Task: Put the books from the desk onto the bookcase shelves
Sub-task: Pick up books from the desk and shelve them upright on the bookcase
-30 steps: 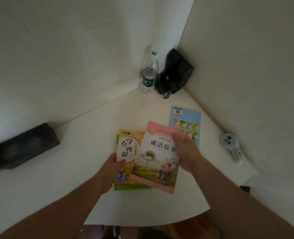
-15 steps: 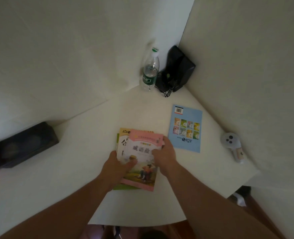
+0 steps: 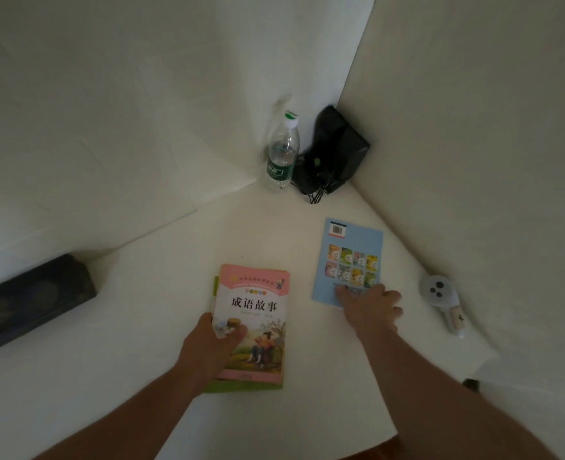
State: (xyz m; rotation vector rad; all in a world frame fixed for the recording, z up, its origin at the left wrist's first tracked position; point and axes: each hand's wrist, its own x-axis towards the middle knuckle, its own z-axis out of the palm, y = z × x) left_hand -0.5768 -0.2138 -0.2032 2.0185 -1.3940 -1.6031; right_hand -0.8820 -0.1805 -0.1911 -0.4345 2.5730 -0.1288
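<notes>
A pink picture book (image 3: 258, 307) lies on top of a small stack on the white desk (image 3: 142, 327); a green book's edge (image 3: 241, 386) shows beneath it. My left hand (image 3: 211, 343) grips the stack at its left side, thumb on the pink cover. To the right a blue book (image 3: 350, 254) lies flat, back cover up. My right hand (image 3: 370, 310) rests on the blue book's near edge, fingers spread on the cover. No bookcase is in view.
A water bottle (image 3: 282, 154) and a black speaker (image 3: 334, 151) with cables stand in the far corner. A second black speaker (image 3: 29, 300) lies at the left. A small white handheld device (image 3: 443, 300) lies by the right wall. Walls close in behind and right.
The pink book has been squared onto the stack, covering the yellow one. My right hand left the stack and moved right onto the blue book. My left hand stays on the stack.
</notes>
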